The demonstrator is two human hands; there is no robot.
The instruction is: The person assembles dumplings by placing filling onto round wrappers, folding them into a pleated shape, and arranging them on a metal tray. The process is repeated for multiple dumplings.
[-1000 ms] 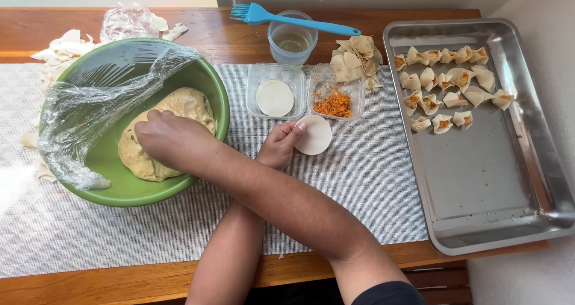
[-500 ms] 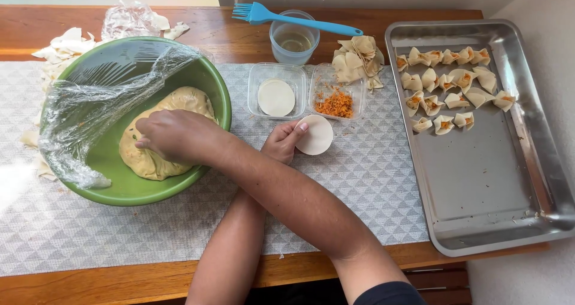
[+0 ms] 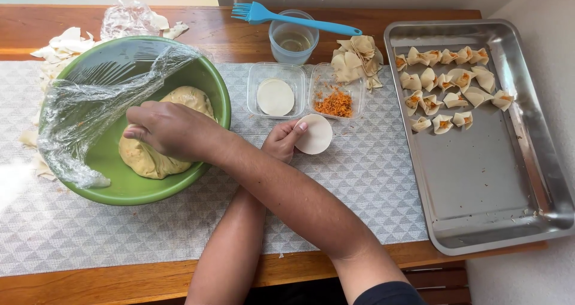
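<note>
- Arms are crossed: right hand [image 3: 171, 128] reaches over to the left into the green bowl [image 3: 218, 95], fingers curled down onto the pale filling mass [image 3: 144, 161]. It looks like a pinch, but the fingertips are hidden, so I can't tell if anything is gripped.
- Left hand [image 3: 278, 143] sits right of the bowl, grasping a round wrapper [image 3: 315, 134] flat between thumb and fingers. The wrapper is bare.
- Cling film [image 3: 90, 101] is peeled back, bunched over the bowl's left half.
- Done so far, as I judge it: a batch of folded dumplings [image 3: 449, 83] with orange centres, clustered at the far end of the steel tray [image 3: 479, 185] on the right. The near part of the tray is bare metal.
- Left: a big lump still in the bowl, more wrappers in the clear tub [image 3: 275, 96], orange shreds in the next tub [image 3: 336, 101]. Early-to-mid progress, I'd say.
- Far centre: water cup [image 3: 293, 40] with a blue brush [image 3: 299, 20] laid across it, and a loose pile of crumpled wrappers [image 3: 357, 56] beside it.
- Surface: wooden table [image 3: 239, 38] under a grey triangle-pattern runner [image 3: 120, 233]. Dough scraps [image 3: 60, 47] lie at far left.
- Room: pale wall along the far and right edges; daylight glare at near left.
</note>
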